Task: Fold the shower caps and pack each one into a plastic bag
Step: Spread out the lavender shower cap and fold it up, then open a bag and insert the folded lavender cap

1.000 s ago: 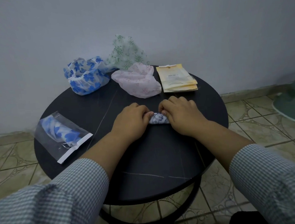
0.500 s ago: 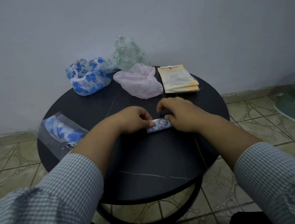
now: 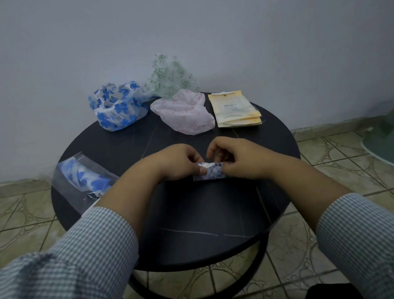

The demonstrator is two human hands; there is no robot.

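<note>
folded shower cap [image 3: 209, 173], a small purple-patterned roll, lies between my two hands, a little toward me from the middle of the round black table [image 3: 188, 225]. my left hand [image 3: 177, 161] has its fingers curled and pinches the left end of the roll with thumb and fingertips. my right hand [image 3: 237, 159] is curled too and grips the right end, its thumb on the near side. the roll looks to be at the table top or just above it; i cannot tell which.

on the table's left edge lies a clear plastic bag [image 3: 85, 181] with a blue-flowered cap inside, partly hidden by my left forearm. at the far side of the table i see three loose caps: a blue-flowered cap [image 3: 117, 108] at far left, a green-patterned cap [image 3: 170, 80] behind against the wall, and a pink cap [image 3: 185, 113] near the far middle. just right of the pink cap lies a stack of yellowish bags [image 3: 234, 108].
</note>
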